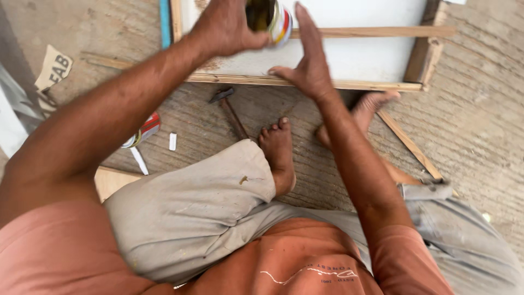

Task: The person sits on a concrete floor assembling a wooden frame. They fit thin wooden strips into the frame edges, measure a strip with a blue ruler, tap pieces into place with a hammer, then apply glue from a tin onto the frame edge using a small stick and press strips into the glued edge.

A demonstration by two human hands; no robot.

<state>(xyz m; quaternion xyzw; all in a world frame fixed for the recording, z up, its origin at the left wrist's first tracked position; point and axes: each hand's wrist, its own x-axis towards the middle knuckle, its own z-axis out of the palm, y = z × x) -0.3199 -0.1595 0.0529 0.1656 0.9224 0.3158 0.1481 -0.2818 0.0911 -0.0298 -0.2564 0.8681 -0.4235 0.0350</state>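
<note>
My left hand (226, 27) is clamped round the open tin (270, 16) above the white panel (360, 54), right hand (308, 60) flat-fingered just beside it on the frame (305, 83) — looks rigid, smooth, likely slippery, so grip its sides, keeping it upright.

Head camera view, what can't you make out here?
- Tin in the left hand: its top is cut off by the upper edge, so the contents are unseen.
- Second tin on the floor: mostly hidden behind the left forearm.
- Hammer: handle end hidden by the knee.
- Right hand: blurred; contact with the white panel unclear.
</note>
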